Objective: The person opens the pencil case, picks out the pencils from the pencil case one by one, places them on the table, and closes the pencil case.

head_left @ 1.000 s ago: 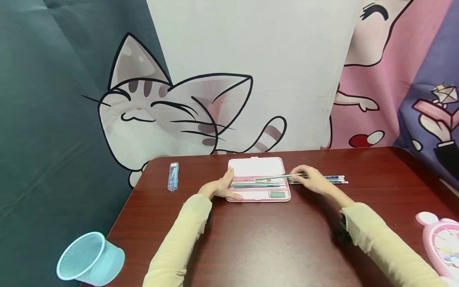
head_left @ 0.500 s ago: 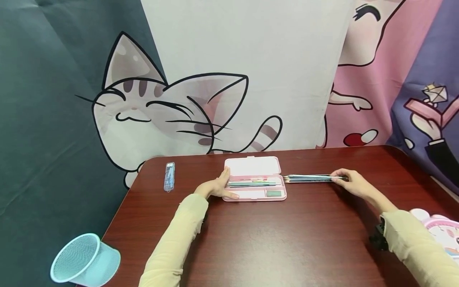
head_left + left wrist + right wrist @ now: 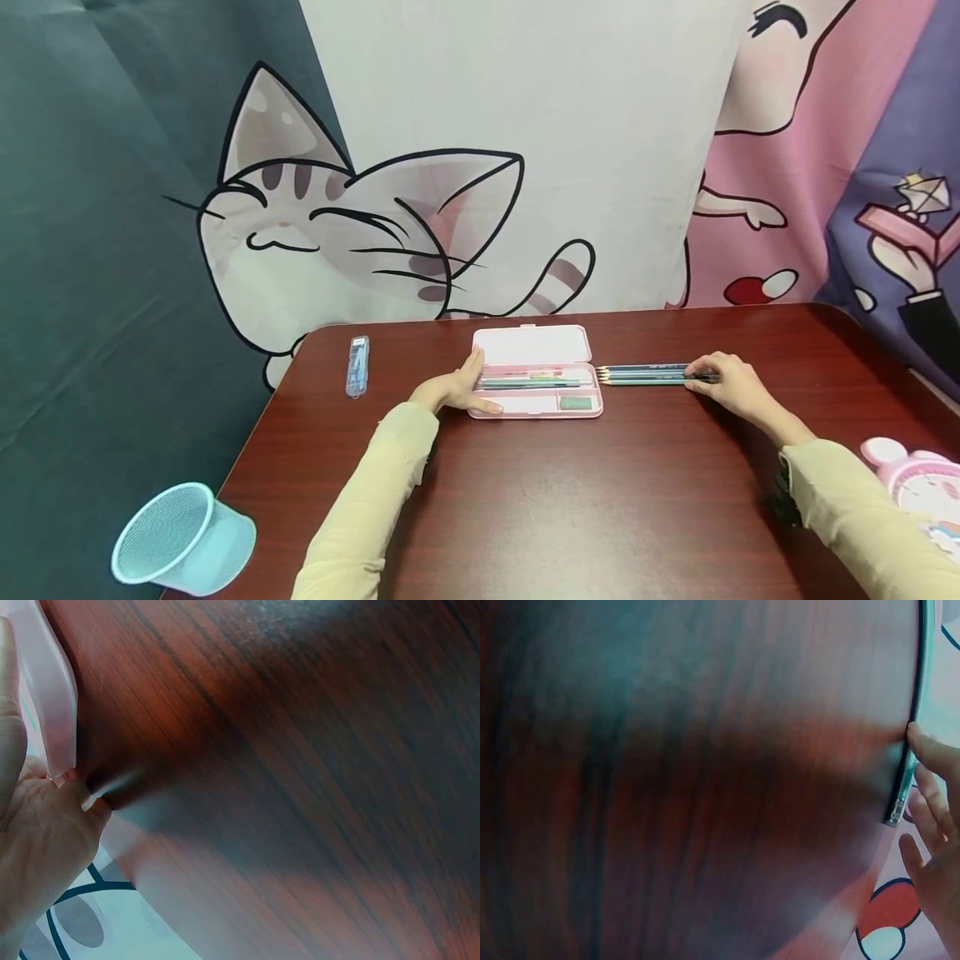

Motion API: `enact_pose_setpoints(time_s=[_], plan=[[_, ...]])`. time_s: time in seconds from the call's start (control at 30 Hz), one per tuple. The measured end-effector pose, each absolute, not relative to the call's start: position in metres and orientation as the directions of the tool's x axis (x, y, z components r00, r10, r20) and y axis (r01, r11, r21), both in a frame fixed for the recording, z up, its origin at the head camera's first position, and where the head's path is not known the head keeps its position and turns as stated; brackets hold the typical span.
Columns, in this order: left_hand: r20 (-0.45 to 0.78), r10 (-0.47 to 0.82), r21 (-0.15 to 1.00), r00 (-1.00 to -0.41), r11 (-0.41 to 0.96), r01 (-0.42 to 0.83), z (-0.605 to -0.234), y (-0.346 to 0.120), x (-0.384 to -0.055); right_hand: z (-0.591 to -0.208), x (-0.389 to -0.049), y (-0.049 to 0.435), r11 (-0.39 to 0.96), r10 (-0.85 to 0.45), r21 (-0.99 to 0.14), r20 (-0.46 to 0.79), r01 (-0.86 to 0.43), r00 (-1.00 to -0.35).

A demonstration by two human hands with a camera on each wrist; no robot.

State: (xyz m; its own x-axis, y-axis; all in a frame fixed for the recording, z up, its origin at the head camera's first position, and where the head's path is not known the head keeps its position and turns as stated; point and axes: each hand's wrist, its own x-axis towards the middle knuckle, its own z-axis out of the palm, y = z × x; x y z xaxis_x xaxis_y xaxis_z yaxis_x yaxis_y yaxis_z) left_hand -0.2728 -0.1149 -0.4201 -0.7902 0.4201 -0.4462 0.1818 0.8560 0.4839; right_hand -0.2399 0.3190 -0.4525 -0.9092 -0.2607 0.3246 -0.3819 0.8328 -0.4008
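Note:
A pink pencil case (image 3: 531, 343) lies with its lid folded back on the table. Several pencils (image 3: 532, 384) and a green eraser (image 3: 576, 402) are in its compartments. My left hand (image 3: 452, 392) holds its left end, thumb over the front rim and fingers along the side. In the left wrist view, the case's pink wall (image 3: 58, 712) runs beside the fingers. Right of the case lies a row of pencils (image 3: 641, 374), their sharpened tips toward it. My right hand (image 3: 733, 386) pinches them at their far ends. The right wrist view shows the thumb against one pencil (image 3: 919, 697).
A slim blue clear case (image 3: 357, 367) lies at the back left of the table (image 3: 525, 500). At the front left edge is a light blue mesh basket (image 3: 225, 546), tipped in this view. A pink clock (image 3: 926, 500) stands at the right. A cartoon-printed cloth hangs behind.
My right hand has moved right, from beside the case to the pencils' far ends. The green pencil it held over the case is now among the row, which looks more even. The left hand stays.

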Motion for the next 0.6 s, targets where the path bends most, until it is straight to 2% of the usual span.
enact_pose_setpoints(time_s=[0.17, 0.3, 0.43, 0.6], plan=[[-0.44, 0.419, 0.479, -0.794, 0.858, 0.187, -0.417, -0.117, -0.275, -0.446, -0.249, 0.3, 0.789, -0.215, -0.498, 0.325, -0.36, -0.921], [-0.439, 0.413, 0.481, -0.798, 0.858, 0.18, -0.416, -0.118, -0.276, -0.438, -0.257, 0.259, 0.719, -0.218, -0.6, 0.281, -0.349, -0.934], [-0.438, 0.418, 0.48, -0.796, 0.857, 0.186, -0.418, -0.117, -0.276, -0.436, -0.262, 0.213, 0.641, -0.329, -0.658, 0.23, -0.395, -0.916], [-0.426, 0.437, 0.482, -0.792, 0.851, 0.21, -0.421, -0.115, -0.273, -0.44, -0.264, 0.176, 0.636, -0.478, -0.601, 0.187, -0.484, -0.859]])
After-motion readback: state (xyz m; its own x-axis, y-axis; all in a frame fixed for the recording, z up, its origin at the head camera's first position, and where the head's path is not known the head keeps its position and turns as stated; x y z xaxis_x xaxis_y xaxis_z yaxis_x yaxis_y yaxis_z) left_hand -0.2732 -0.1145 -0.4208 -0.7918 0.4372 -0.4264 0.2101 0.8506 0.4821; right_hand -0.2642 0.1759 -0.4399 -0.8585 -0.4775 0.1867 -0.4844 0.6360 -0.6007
